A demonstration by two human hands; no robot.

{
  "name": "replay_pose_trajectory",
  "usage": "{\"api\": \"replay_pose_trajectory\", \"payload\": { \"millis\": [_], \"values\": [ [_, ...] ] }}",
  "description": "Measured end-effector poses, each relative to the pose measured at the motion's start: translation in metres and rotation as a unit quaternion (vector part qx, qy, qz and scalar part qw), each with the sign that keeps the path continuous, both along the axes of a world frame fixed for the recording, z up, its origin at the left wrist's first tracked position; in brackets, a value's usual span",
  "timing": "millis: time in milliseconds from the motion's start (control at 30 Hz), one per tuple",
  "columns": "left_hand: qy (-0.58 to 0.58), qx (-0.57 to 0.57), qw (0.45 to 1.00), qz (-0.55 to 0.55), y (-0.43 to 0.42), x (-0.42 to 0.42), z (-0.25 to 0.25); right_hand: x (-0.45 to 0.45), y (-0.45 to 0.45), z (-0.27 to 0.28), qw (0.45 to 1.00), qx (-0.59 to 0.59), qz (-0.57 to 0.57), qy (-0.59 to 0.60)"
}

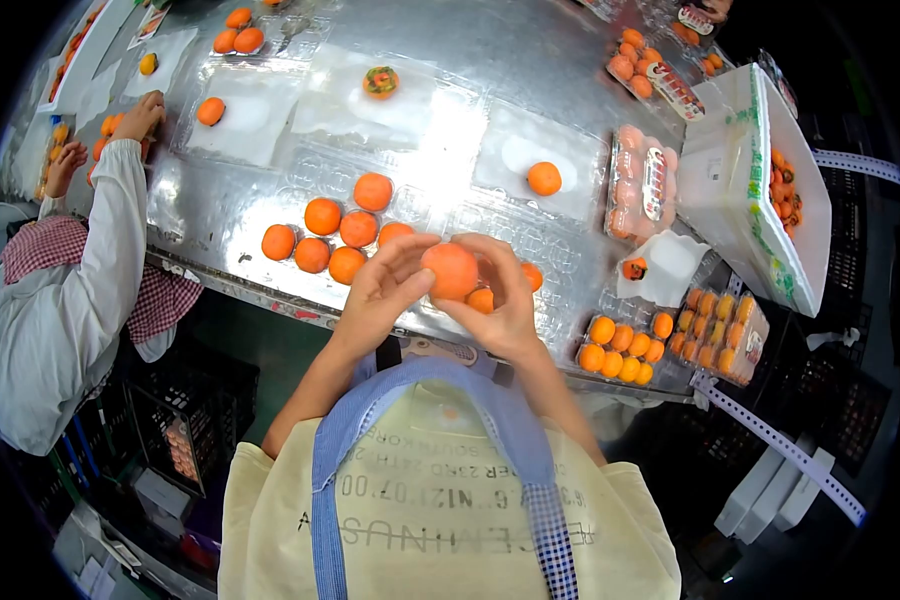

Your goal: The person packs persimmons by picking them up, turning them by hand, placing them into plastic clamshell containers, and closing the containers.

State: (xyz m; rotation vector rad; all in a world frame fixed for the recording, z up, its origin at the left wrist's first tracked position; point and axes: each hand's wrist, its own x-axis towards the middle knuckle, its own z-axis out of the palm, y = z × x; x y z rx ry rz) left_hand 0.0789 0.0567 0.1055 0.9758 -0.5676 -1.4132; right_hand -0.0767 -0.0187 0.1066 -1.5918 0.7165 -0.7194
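I hold one fruit point(450, 271), left hand point(383, 292) and right hand point(505, 308) closed round it; beyond my grip, leftward, more fruits point(358, 229).

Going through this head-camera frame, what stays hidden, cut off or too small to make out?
All in the head view:
1. Held persimmon: far side turned away; left hand and right hand cover its edges.
2. Neighbouring persimmon: partly hidden by the right hand.
3. Pack label: print too small to read.
4. Foam box: its wall hides part of the contents.
5. Co-worker's hand: cut off by the top edge.
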Motion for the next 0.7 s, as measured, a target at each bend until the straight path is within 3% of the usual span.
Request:
{"api": "replay_pose_trajectory", "payload": {
  "millis": [133,233,433,700],
  "values": [
    [-0.011,0.019,1.000,0.020,-0.001,-0.003,0.000,0.001,0.000,0.001,0.998,-0.051,-0.002,0.022],
    [-0.011,0.025,0.999,0.020,0.000,-0.003,-0.004,0.001,-0.005,0.008,0.980,-0.175,0.024,0.087],
    [-0.083,0.063,0.994,0.032,0.005,-0.002,-0.017,0.007,-0.006,0.001,0.965,-0.224,0.034,0.132],
    [-0.139,0.100,0.960,0.220,0.019,0.032,-0.028,0.004,-0.008,-0.019,0.988,0.035,-0.039,0.142]
  ]
}}
